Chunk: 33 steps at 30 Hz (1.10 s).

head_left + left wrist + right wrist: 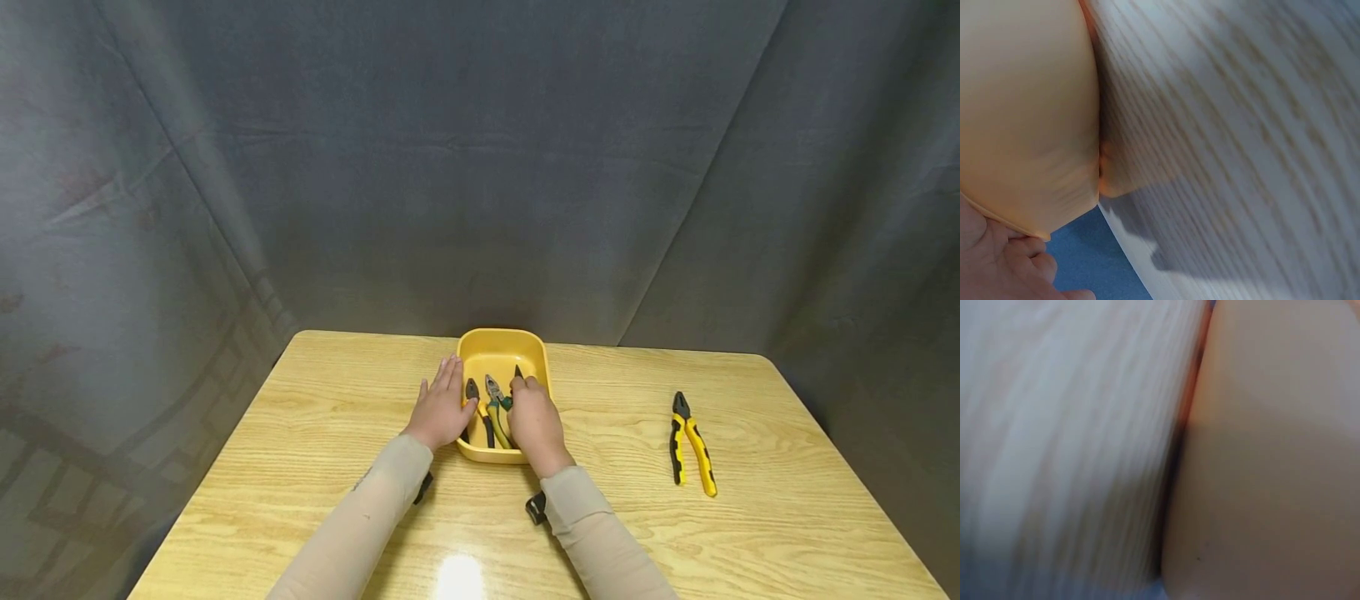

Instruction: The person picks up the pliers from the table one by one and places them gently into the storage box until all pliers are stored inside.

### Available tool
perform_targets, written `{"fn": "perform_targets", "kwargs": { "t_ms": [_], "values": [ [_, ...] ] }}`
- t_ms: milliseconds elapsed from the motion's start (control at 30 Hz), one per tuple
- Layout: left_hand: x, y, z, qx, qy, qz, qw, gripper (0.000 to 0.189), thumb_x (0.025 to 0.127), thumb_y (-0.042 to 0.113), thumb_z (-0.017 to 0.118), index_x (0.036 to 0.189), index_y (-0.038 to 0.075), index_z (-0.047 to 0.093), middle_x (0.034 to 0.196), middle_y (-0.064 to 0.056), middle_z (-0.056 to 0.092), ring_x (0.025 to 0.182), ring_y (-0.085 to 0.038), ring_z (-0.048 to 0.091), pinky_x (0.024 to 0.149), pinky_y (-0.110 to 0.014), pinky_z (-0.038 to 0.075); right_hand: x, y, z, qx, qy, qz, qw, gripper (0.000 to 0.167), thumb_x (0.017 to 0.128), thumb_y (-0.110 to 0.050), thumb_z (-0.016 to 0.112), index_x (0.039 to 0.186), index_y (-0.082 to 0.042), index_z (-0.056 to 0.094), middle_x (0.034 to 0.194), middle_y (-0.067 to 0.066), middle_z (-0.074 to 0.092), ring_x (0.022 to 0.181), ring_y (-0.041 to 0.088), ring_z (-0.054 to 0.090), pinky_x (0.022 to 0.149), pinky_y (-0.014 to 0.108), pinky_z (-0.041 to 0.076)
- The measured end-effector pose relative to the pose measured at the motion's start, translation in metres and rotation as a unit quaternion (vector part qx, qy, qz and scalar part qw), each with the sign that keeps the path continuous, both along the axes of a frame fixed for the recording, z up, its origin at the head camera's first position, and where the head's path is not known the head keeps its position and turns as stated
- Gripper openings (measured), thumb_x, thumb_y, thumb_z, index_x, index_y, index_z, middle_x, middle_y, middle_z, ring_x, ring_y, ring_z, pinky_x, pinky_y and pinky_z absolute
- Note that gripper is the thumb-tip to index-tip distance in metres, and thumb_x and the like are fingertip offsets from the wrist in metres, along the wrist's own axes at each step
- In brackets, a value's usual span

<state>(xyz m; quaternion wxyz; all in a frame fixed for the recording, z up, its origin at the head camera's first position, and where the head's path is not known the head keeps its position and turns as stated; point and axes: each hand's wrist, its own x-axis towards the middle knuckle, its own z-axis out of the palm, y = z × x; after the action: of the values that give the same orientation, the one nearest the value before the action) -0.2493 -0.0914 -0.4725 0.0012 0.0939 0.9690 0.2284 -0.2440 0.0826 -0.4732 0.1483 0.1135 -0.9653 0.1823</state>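
A yellow plastic bin point(501, 343) sits at the far middle of the table with pliers inside. My left hand point(441, 408) rests on its left rim, fingers straight and thumb over the inside; in the left wrist view its fingers point(1025, 265) lie over the rim. My right hand point(537, 423) reaches in at the right side and grips a pair of pliers point(517, 371), of which just the dark pointed tip shows. Beside it lie grey-jawed pliers point(492, 387) with green handles. Dark-jawed pliers point(472, 389) with orange and black handles lie near my left thumb.
Another pair of pliers point(680, 406) with yellow and black handles lies spread on the wooden table point(615, 400), right of the bin. A grey curtain point(465, 167) hangs behind the table. The right wrist view is blurred and shows the bin's outer wall point(1266, 456).
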Motion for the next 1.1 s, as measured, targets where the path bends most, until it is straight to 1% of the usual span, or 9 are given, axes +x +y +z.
{"fn": "perform_targets", "kwargs": {
  "t_ms": [100,267,367,500,567,700,833,967,1100],
  "values": [
    [0.0,0.0,-0.001,-0.002,-0.003,0.003,1.0,0.075,0.105,0.036,0.05,0.161,0.0,0.016,0.169,-0.014,0.013,0.156,-0.029,0.009,0.122,-0.059,0.013,0.0,0.0,0.0,-0.017,0.002,0.002,0.9999,0.025,0.086,0.005,0.064,0.111,0.004,0.068,0.098,0.017,0.065,0.089,0.031,0.066,0.074,0.04,0.059],
    [0.0,-0.001,0.001,-0.002,-0.01,0.001,0.9999,0.075,0.105,0.036,0.05,0.162,0.001,0.015,0.169,-0.013,0.011,0.156,-0.028,0.007,0.122,-0.058,0.012,-0.001,0.002,0.0,-0.06,-0.002,0.004,0.9982,0.019,0.094,-0.001,0.06,0.11,0.001,0.07,0.101,0.016,0.066,0.088,0.029,0.067,0.074,0.041,0.059],
    [0.001,-0.001,0.003,0.0,-0.012,0.002,0.9999,0.075,0.105,0.036,0.05,0.162,0.001,0.014,0.17,-0.013,0.011,0.156,-0.027,0.006,0.122,-0.058,0.012,-0.001,0.003,0.001,-0.102,0.004,0.009,0.9947,0.017,0.097,-0.004,0.059,0.109,0.0,0.071,0.103,0.015,0.066,0.088,0.028,0.067,0.075,0.041,0.058],
    [0.001,-0.001,0.003,0.012,-0.01,0.001,0.9999,0.074,0.105,0.035,0.051,0.161,0.0,0.017,0.169,-0.013,0.012,0.156,-0.029,0.007,0.122,-0.059,0.012,0.0,0.006,0.001,-0.151,0.018,0.016,0.9882,0.016,0.098,-0.005,0.059,0.107,-0.001,0.072,0.102,0.013,0.067,0.087,0.026,0.066,0.075,0.041,0.057],
    [0.001,-0.001,0.002,0.009,-0.012,0.002,0.9999,0.074,0.105,0.036,0.05,0.162,0.001,0.016,0.17,-0.012,0.011,0.156,-0.027,0.006,0.123,-0.058,0.011,0.0,0.008,0.001,-0.169,0.027,0.022,0.985,0.017,0.098,-0.005,0.058,0.106,-0.001,0.072,0.1,0.012,0.067,0.085,0.024,0.065,0.074,0.04,0.057],
    [-0.001,0.0,-0.001,0.008,-0.009,0.003,0.9999,0.074,0.105,0.036,0.05,0.162,0.002,0.016,0.17,-0.012,0.011,0.156,-0.027,0.007,0.123,-0.058,0.012,0.001,0.011,0.0,-0.208,0.053,0.043,0.9757,0.017,0.096,-0.001,0.058,0.105,-0.001,0.072,0.097,0.011,0.066,0.079,0.022,0.062,0.07,0.038,0.055],
    [-0.002,0.0,-0.002,0.008,-0.004,0.002,1.0,0.074,0.105,0.036,0.05,0.162,0.001,0.017,0.169,-0.012,0.012,0.156,-0.028,0.008,0.122,-0.059,0.012,0.002,0.014,-0.001,-0.249,0.072,0.077,0.9628,0.02,0.096,0.001,0.058,0.111,-0.002,0.071,0.096,0.009,0.066,0.08,0.019,0.062,0.069,0.036,0.056],
    [-0.002,0.0,-0.002,0.005,-0.002,0.003,1.0,0.075,0.105,0.036,0.051,0.162,0.001,0.017,0.169,-0.013,0.012,0.156,-0.029,0.009,0.122,-0.059,0.012,0.003,0.016,-0.003,-0.266,0.079,0.124,0.9528,0.026,0.095,0.001,0.059,0.118,-0.004,0.07,0.098,0.006,0.067,0.082,0.017,0.063,0.072,0.034,0.056],
    [0.0,0.0,0.0,0.005,-0.003,0.003,1.0,0.075,0.105,0.035,0.052,0.161,0.001,0.017,0.169,-0.013,0.013,0.156,-0.029,0.01,0.122,-0.059,0.013,0.006,0.019,-0.005,-0.262,0.092,0.153,0.9485,0.027,0.093,0.002,0.061,0.118,-0.003,0.07,0.098,0.005,0.067,0.085,0.018,0.064,0.075,0.034,0.056]
  ]
}}
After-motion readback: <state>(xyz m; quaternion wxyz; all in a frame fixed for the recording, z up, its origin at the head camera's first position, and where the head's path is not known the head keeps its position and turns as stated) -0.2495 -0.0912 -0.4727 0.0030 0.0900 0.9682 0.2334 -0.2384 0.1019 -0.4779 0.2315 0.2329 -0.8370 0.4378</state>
